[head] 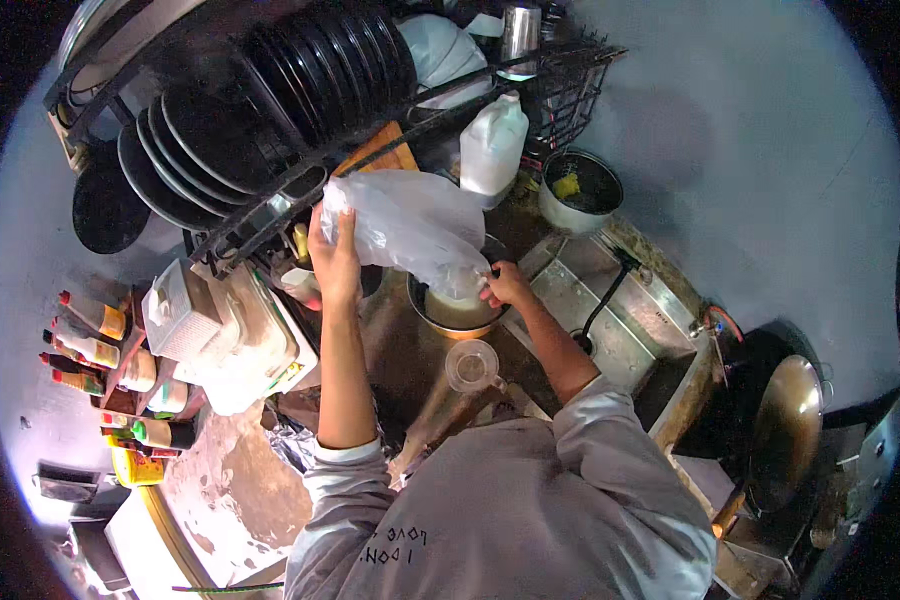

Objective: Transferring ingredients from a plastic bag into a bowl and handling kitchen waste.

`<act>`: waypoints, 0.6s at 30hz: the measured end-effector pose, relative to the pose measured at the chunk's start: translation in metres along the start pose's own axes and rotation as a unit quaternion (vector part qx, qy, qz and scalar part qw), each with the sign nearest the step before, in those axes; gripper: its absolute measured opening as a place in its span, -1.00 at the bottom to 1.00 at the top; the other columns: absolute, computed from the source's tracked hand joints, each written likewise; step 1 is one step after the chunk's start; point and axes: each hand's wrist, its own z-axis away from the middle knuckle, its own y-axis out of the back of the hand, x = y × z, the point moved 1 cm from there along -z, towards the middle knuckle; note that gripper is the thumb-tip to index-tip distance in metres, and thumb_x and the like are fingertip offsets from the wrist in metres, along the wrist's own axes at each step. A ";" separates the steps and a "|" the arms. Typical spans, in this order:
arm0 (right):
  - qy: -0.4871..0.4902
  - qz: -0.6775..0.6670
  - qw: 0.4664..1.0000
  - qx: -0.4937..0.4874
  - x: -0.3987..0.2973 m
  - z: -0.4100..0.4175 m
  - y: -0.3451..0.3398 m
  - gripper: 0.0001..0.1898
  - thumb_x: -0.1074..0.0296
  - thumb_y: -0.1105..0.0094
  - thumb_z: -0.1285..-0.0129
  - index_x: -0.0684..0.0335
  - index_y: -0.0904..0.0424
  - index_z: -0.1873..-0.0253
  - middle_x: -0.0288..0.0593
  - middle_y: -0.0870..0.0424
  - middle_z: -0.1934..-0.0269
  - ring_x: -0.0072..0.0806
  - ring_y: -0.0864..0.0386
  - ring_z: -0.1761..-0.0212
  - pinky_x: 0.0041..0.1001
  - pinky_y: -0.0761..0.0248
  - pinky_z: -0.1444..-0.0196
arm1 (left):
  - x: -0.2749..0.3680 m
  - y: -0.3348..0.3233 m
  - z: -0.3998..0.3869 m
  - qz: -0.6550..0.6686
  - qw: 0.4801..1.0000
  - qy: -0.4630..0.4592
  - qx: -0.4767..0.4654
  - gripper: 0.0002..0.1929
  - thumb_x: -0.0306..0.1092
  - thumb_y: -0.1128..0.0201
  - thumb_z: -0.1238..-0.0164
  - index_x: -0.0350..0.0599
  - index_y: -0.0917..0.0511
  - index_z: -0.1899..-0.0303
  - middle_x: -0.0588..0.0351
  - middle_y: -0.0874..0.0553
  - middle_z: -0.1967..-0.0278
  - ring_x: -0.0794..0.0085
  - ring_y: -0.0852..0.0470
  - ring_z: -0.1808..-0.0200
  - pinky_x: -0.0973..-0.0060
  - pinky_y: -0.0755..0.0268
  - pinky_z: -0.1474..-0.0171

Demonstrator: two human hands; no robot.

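Note:
My left hand (pixel 335 259) grips the raised end of a translucent white plastic bag (pixel 412 217), thumb on the near side. At the bag's lower end, my right hand (pixel 505 284) pinches the plastic near its mouth. That end sits over a round dark-walled pot (pixel 461 328), tilted down into it. Something pale lies in the pot under the bag; whether it is grain or liquid I cannot tell. Just in front of the pot stands a clear plastic cup with a handle (pixel 471 365). What fills the bag is blurred by the plastic.
Black plates (pixel 330 75) fill a metal dish rack above. Behind the bag are a white plastic jug (pixel 493 146) and a pot with a yellow sponge (pixel 581 187). A steel sink (pixel 600 300) is right, a wok (pixel 786 427) beyond. Stacked plastic containers (pixel 232 330) and sauce bottles (pixel 94 349) stand left.

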 end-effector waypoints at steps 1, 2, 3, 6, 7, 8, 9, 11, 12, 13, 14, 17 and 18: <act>0.005 -0.001 1.000 -0.006 -0.002 0.000 -0.004 -0.50 0.26 -0.04 -0.36 0.38 -0.17 -0.27 0.03 -0.69 0.39 -0.36 -0.62 0.60 -0.39 -0.53 0.55 | 0.000 0.005 0.003 0.030 0.999 0.011 0.004 -0.62 -0.27 -0.19 -0.35 -0.30 -0.44 -0.09 0.08 -0.61 0.07 0.47 -0.53 0.06 0.52 -0.33 -0.06; -0.029 -0.090 0.994 -0.062 -0.011 0.008 -0.006 -0.53 0.26 -0.03 -0.36 0.35 -0.19 -0.26 0.06 -0.68 0.33 -0.32 -0.62 0.57 -0.36 -0.55 0.51 | -0.005 0.014 0.004 0.056 0.998 0.011 -0.005 -0.62 -0.27 -0.16 -0.37 -0.28 -0.42 -0.11 0.09 -0.59 0.03 0.48 -0.51 0.04 0.52 -0.32 -0.06; -0.064 -0.178 0.975 -0.115 -0.021 0.017 -0.005 -0.55 0.25 -0.01 -0.36 0.33 -0.21 -0.25 0.10 -0.67 0.28 -0.28 -0.63 0.55 -0.34 -0.57 0.47 | -0.006 0.020 0.006 0.053 0.999 0.006 0.000 -0.62 -0.27 -0.16 -0.37 -0.28 -0.42 -0.11 0.09 -0.59 0.03 0.48 -0.51 0.04 0.52 -0.32 -0.06; -0.096 -0.291 0.944 -0.123 -0.034 0.031 -0.002 -0.65 0.26 0.04 -0.35 0.27 -0.31 -0.15 0.05 -0.60 0.07 -0.21 -0.64 0.22 -0.12 -0.56 0.22 | -0.004 0.010 0.023 0.130 0.983 0.126 0.033 -0.63 -0.28 -0.08 -0.42 -0.23 -0.37 -0.16 0.11 -0.56 0.00 0.45 -0.51 0.00 0.46 -0.33 -0.11; -0.095 -0.341 0.928 -0.117 -0.035 0.031 0.003 -0.69 0.25 0.09 -0.35 0.26 -0.38 -0.09 0.00 -0.56 0.00 -0.23 -0.62 0.09 -0.03 -0.55 0.16 | -0.003 0.001 0.028 0.220 0.966 0.134 0.014 -0.65 -0.30 -0.04 -0.43 -0.21 -0.36 -0.16 0.10 -0.56 -0.01 0.40 -0.53 -0.03 0.41 -0.33 -0.15; -0.039 -0.495 0.841 -0.215 -0.015 0.007 -0.006 -0.61 0.18 0.13 -0.36 0.18 -0.35 -0.22 -0.07 -0.53 -0.08 -0.16 -0.48 -0.15 0.04 -0.40 -0.09 | -0.003 -0.005 0.036 0.238 0.958 0.162 0.006 -0.66 -0.31 -0.03 -0.43 -0.20 -0.36 -0.16 0.10 -0.56 -0.01 0.39 -0.53 -0.04 0.39 -0.33 -0.15; -0.038 -0.491 0.842 -0.221 -0.019 0.002 -0.007 -0.61 0.18 0.13 -0.36 0.18 -0.35 -0.22 -0.07 -0.53 -0.08 -0.16 -0.48 -0.15 0.04 -0.40 -0.09 | -0.007 -0.005 0.043 0.253 0.949 0.189 0.007 -0.66 -0.32 -0.02 -0.43 -0.19 -0.36 -0.16 0.09 -0.56 -0.02 0.38 -0.53 -0.05 0.38 -0.33 -0.16; -0.016 -0.468 0.858 -0.211 -0.039 -0.005 -0.010 -0.60 0.17 0.12 -0.36 0.18 -0.34 -0.22 -0.07 -0.52 -0.09 -0.15 -0.47 -0.15 0.04 -0.40 -0.09 | -0.031 -0.007 0.057 0.240 0.942 0.230 -0.044 -0.64 -0.31 -0.01 -0.44 -0.20 -0.33 -0.19 0.08 -0.54 -0.05 0.35 -0.52 -0.08 0.38 -0.31 -0.19; -0.006 -0.457 0.866 -0.205 -0.041 -0.007 -0.006 -0.60 0.17 0.12 -0.36 0.18 -0.34 -0.23 -0.06 -0.52 -0.09 -0.15 -0.47 -0.15 0.04 -0.39 -0.10 | -0.035 -0.014 0.065 0.247 0.935 0.248 -0.049 -0.60 -0.29 0.00 -0.45 -0.21 -0.29 -0.23 0.07 -0.52 -0.09 0.37 -0.49 -0.10 0.40 -0.29 -0.20; 0.005 -0.444 0.873 -0.202 -0.048 -0.009 -0.006 -0.59 0.17 0.11 -0.36 0.17 -0.33 -0.23 -0.06 -0.51 -0.10 -0.15 -0.47 -0.16 0.04 -0.39 -0.10 | -0.043 -0.020 0.068 0.196 0.956 0.209 -0.062 -0.56 -0.24 -0.01 -0.45 -0.22 -0.26 -0.26 0.07 -0.50 -0.11 0.40 -0.46 -0.12 0.43 -0.25 -0.23; 0.016 -0.431 0.880 -0.198 -0.045 -0.002 -0.004 -0.59 0.16 0.11 -0.36 0.17 -0.32 -0.24 -0.06 -0.51 -0.10 -0.15 -0.47 -0.16 0.04 -0.39 -0.10 | -0.050 -0.023 0.073 0.156 0.959 0.233 -0.048 -0.53 -0.23 -0.04 -0.44 -0.22 -0.24 -0.27 0.06 -0.48 -0.12 0.40 -0.44 -0.14 0.44 -0.22 -0.24; 0.052 -0.395 0.899 -0.183 -0.048 0.009 -0.003 -0.58 0.15 0.10 -0.36 0.16 -0.31 -0.25 -0.06 -0.50 -0.11 -0.14 -0.46 -0.16 0.05 -0.38 -0.10 | -0.068 -0.036 0.082 0.088 0.968 0.231 -0.050 -0.43 -0.22 -0.15 -0.37 -0.20 -0.16 -0.31 0.03 -0.39 -0.20 0.35 -0.34 -0.23 0.44 -0.14 -0.29; 0.065 -0.382 0.904 -0.179 -0.053 0.011 -0.002 -0.57 0.14 0.10 -0.36 0.16 -0.30 -0.25 -0.06 -0.49 -0.12 -0.14 -0.46 -0.17 0.05 -0.38 -0.10 | -0.082 -0.035 0.081 0.074 0.973 0.182 -0.122 -0.35 -0.24 -0.20 -0.33 -0.18 -0.07 -0.33 0.00 -0.31 -0.25 0.30 -0.27 -0.28 0.41 -0.11 -0.31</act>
